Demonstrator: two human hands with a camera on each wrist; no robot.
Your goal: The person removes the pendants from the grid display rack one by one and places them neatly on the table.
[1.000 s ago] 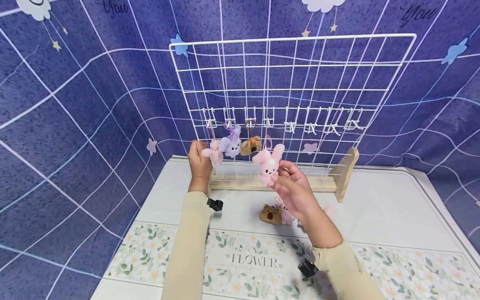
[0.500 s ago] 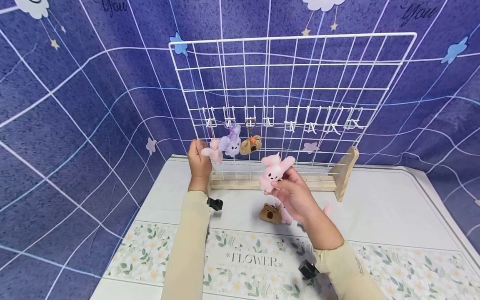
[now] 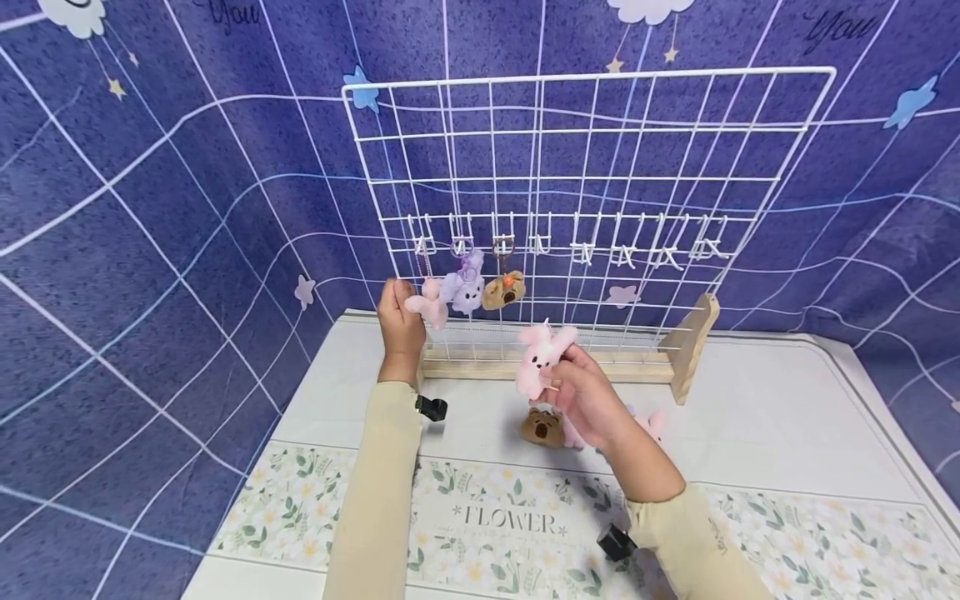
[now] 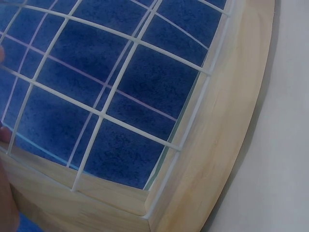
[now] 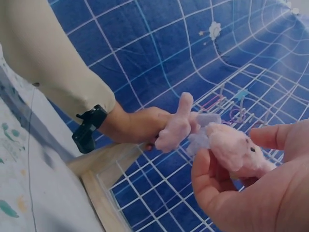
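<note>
My right hand (image 3: 588, 392) pinches a pink bunny plush keychain (image 3: 537, 360) between thumb and fingers, in front of the grid's lower part. In the right wrist view the plush (image 5: 236, 150) sits among the fingertips. My left hand (image 3: 401, 325) grips the left end of the white wire grid rack (image 3: 517, 180), by its wooden side support; the left wrist view shows only a sliver of that hand. Beside it hang a pink plush (image 3: 430, 303), a lilac bunny plush (image 3: 467, 289) and a brown bear plush (image 3: 504, 290) on the grid's hooks.
Farther right, several white hooks (image 3: 622, 252) bear no plush. On the white table lie a brown bear plush (image 3: 543, 427) and pink plushes (image 3: 652, 423), partly hidden by my right forearm. A wooden foot (image 3: 693, 346) holds the rack's right end.
My right hand has drawn the pink bunny down and away from the fourth hook from the left, tilting it on the way. My left hand stays on the rack.
</note>
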